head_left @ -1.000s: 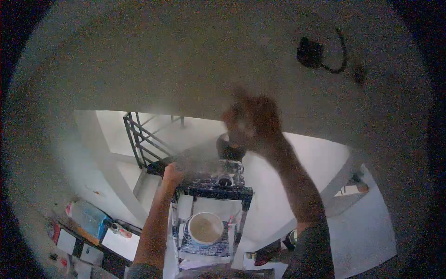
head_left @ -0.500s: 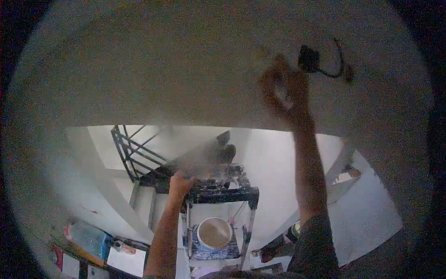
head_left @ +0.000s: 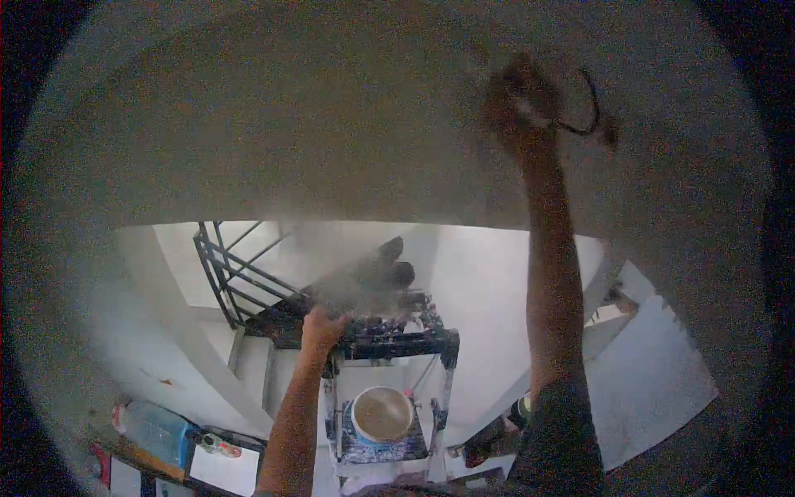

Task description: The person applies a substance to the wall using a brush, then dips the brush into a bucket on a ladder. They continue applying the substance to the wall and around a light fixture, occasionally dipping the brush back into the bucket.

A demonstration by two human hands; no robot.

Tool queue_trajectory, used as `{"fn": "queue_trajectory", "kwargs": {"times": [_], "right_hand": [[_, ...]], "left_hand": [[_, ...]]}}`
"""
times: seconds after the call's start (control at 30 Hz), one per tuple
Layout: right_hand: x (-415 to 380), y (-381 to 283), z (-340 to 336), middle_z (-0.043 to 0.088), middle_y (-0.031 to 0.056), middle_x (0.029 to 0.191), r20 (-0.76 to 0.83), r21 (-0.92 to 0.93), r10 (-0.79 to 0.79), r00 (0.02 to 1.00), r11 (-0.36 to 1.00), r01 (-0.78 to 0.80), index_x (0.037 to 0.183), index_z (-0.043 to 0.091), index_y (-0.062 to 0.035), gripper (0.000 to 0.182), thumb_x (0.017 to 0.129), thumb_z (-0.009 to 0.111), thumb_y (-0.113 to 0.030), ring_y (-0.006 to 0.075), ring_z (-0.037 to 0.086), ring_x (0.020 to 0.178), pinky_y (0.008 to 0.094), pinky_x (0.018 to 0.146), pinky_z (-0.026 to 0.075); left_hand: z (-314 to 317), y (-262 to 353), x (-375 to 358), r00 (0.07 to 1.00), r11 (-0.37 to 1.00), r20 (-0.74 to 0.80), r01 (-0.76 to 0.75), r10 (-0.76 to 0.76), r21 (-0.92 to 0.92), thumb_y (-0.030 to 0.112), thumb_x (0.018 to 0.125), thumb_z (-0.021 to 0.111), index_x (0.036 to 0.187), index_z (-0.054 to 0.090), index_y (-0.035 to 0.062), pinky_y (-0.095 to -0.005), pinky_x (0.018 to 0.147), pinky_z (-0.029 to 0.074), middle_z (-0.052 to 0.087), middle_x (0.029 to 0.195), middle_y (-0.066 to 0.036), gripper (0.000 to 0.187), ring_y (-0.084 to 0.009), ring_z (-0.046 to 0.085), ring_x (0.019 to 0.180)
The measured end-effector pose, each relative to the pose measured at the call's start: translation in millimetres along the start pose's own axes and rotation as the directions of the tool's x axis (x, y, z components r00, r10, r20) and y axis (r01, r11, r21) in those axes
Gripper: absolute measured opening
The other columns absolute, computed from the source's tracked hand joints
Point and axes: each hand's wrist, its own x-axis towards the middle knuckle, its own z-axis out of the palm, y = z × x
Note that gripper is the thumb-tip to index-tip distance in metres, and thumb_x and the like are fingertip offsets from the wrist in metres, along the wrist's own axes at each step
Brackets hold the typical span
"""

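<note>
right hand (head_left: 520, 103) blurred | covers dark fixture (head_left: 590, 116) (grip unclear)

A paint-spattered stepladder (head_left: 389, 340) stands on the pale floor (head_left: 654, 389), its lower shelf carrying a round bucket (head_left: 382, 414) of beige paint and its top platform some dark clutter, too blurred to identify, with boxes (head_left: 157, 431) on the floor nearby.

bucket (head_left: 382, 414) in ladder (head_left: 389, 340), railing (head_left: 228, 269) left

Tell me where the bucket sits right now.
In the head view the bucket sits low and centre, on a lower step of the paint-spattered ladder, just right of the left forearm, whose left hand grips the ladder's top.
</note>
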Motion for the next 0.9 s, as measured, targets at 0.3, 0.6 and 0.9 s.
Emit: {"fn": "queue_trajectory", "kwargs": {"times": [0.3, 0.6, 0.9], "right_hand": [[11, -53, -26, 0.063, 0.0072, 0.073, 0.317, -0.057, 0.097, 0.944, 0.995, -0.083, 0.082, 0.06, -0.0085, 0.014, 0.086, 0.063, -0.022, 0.0198, 0.06, 0.065, 0.0369, 0.056, 0.048], [-51, -8, -15, 0.063, 0.0041, 0.068, 0.454, -0.075, 0.154, 0.878, 0.988, -0.134, 0.087, 0.061, -0.0067, 0.018, 0.092, 0.058, -0.024, 0.0135, 0.061, 0.057, 0.0309, 0.056, 0.052], [21, -60, -23, 0.062, 0.0094, 0.085, 0.409, 0.157, 0.519, 0.751, 0.771, -0.618, 0.083, 0.055, -0.0017, 0.011, 0.087, 0.061, -0.01, 0.0188, 0.061, 0.083, 0.0333, 0.076, 0.05]], "left_hand": [[-1, 8, -4, 0.999, 0.997, -0.045, 0.002, 0.002, 0.075, 0.037, 0.07, 0.075, 0.099, 0.064, -0.0041, -0.0447, 0.079, 0.051, 0.066, 0.092, -0.026, 0.051, -0.04, 0.064, 0.09], [33, -7, -3, 0.958, 0.972, -0.191, -0.229, 0.213, -0.06, 0.036, 0.067, 0.081, 0.083, 0.06, -0.0042, -0.0401, 0.064, 0.052, 0.066, 0.081, -0.024, 0.048, -0.0284, 0.068, 0.078], [33, -32, 5, 0.841, 0.868, -0.216, -0.491, 0.495, 0.077, 0.026, 0.071, 0.077, 0.088, 0.064, -0.0021, -0.0354, 0.063, 0.052, 0.067, 0.075, -0.016, 0.035, -0.0214, 0.066, 0.071]]}}
